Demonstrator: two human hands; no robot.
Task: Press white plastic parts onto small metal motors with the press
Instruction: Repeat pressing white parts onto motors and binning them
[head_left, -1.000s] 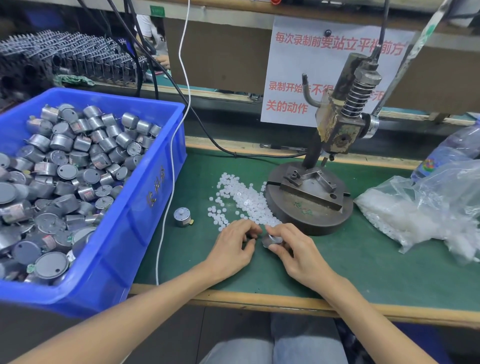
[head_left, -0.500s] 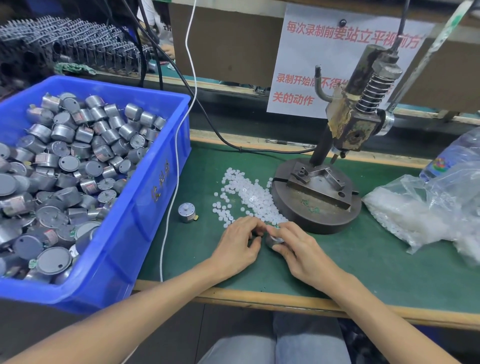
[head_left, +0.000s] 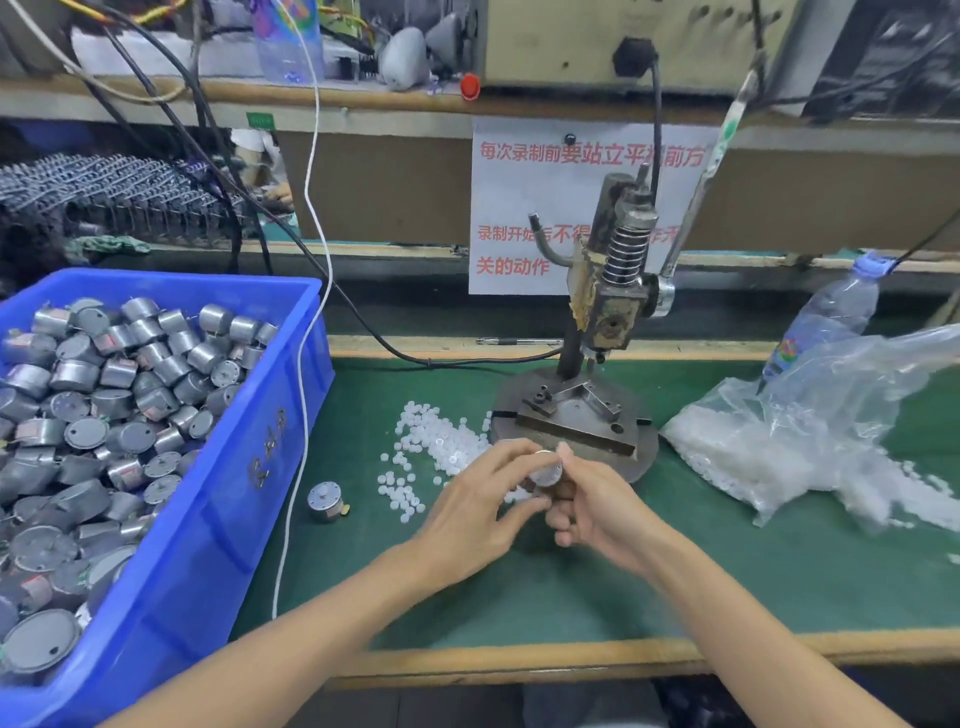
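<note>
A small metal motor (head_left: 546, 472) is held up off the green mat just in front of the press base (head_left: 639, 457). My right hand (head_left: 597, 506) grips it from the right and below. My left hand (head_left: 480, 499) pinches it from the left, fingertips at its top. The press (head_left: 613, 291) stands behind on its round base, ram raised over the fixture (head_left: 576, 410). A pile of white plastic parts (head_left: 431, 441) lies left of the base. Another motor (head_left: 324, 501) stands alone on the mat.
A blue bin (head_left: 223, 493) full of motors fills the left side. A clear bag of white parts (head_left: 810, 447) and a water bottle (head_left: 826, 317) lie right of the press. A white cable (head_left: 301, 467) hangs past the bin. The table's wooden front edge (head_left: 623, 654) runs below my wrists.
Both hands have lifted the motor off the mat and brought it up toward the press base. The camera has tilted upward.
</note>
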